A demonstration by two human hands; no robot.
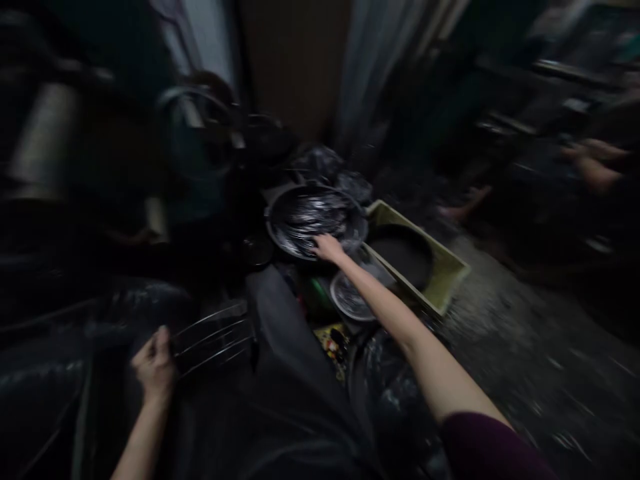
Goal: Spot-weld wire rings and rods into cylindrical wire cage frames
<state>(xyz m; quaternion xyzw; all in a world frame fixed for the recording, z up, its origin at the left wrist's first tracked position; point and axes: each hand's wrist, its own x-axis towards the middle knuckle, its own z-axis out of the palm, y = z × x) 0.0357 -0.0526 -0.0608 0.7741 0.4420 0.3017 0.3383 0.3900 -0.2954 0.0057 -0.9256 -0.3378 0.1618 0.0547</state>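
Observation:
My left hand (154, 363) is closed around the near end of several thin metal rods (213, 340), which stretch to the right beside my dark-covered leg. My right arm reaches forward, and my right hand (329, 248) is at the front rim of a round dark basin (273, 230). Inside the basin lies a heap of long, shiny, silvery things that look like fish (315, 213). The fingers of my right hand touch or hang just over this heap; blur hides whether they grip any of it.
A yellowish crate (450, 277) with a dark round pan (403, 257) stands right of the basin. Nearer are a pale bowl (350, 297) and a dark plastic bag (395, 380). Another person's hand (595, 163) and foot (465, 205) show at the right, over wet ground.

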